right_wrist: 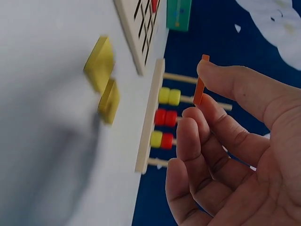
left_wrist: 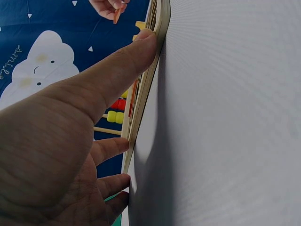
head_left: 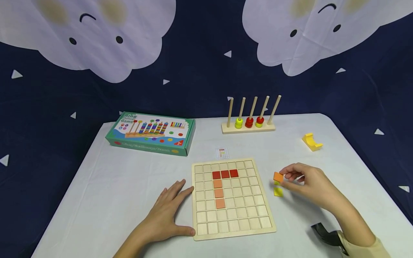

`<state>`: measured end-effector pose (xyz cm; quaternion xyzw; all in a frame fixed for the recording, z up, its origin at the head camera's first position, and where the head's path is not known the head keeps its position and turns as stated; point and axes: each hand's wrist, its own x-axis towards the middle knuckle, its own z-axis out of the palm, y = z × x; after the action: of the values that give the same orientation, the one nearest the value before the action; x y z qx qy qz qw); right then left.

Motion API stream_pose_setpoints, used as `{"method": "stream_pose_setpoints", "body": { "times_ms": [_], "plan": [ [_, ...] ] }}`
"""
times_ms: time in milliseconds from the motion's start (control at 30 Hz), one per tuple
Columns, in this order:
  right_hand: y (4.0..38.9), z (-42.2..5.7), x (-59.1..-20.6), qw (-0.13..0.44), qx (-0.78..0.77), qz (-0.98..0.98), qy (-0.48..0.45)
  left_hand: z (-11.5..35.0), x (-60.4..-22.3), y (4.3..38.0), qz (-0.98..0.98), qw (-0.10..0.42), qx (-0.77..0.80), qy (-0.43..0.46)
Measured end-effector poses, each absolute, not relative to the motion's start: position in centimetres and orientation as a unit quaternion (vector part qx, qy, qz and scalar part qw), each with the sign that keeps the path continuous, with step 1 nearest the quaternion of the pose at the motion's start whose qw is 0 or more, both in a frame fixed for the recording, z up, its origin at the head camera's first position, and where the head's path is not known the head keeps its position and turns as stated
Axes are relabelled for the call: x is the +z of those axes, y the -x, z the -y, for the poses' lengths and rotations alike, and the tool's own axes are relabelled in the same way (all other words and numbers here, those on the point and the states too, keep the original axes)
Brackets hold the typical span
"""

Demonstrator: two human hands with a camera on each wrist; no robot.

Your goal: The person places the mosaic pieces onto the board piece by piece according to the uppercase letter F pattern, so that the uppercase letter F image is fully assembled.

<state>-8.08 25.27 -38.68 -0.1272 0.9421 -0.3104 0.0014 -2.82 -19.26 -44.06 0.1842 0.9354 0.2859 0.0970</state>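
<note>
A wooden grid board (head_left: pixel 243 211) lies on the table with three red tiles (head_left: pixel 225 174) in a row and three orange tiles (head_left: pixel 219 193) in a column under the leftmost red one. My left hand (head_left: pixel 166 211) rests at the board's left edge, fingers spread, thumb and index fingertips touching its side. Right of the board, my right hand (head_left: pixel 306 181) pinches an orange square tile (right_wrist: pixel 201 82) between thumb and index finger, raised above the table. Two yellow tiles (right_wrist: pixel 109 101) lie below it, one partly hidden by the orange tile in the head view.
Behind the board lies a small pattern card (head_left: pixel 222 153). A green game box (head_left: pixel 151 134) lies back left; a peg stand (head_left: pixel 248 129) with red and yellow rings stands at the back. A yellow curved piece (head_left: pixel 312 142) lies far right, and a black strap (head_left: pixel 327 236) hangs at the right wrist.
</note>
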Motion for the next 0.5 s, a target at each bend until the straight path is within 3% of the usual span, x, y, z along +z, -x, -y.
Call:
{"method": "stream_pose_setpoints", "body": {
  "times_ms": [500],
  "plan": [
    [8.1, -21.3, -39.0, 0.039, -0.343, -0.92, 0.184, 19.3, -44.1, 2.9, -0.936, 0.098, 0.283, -0.183]
  ]
}}
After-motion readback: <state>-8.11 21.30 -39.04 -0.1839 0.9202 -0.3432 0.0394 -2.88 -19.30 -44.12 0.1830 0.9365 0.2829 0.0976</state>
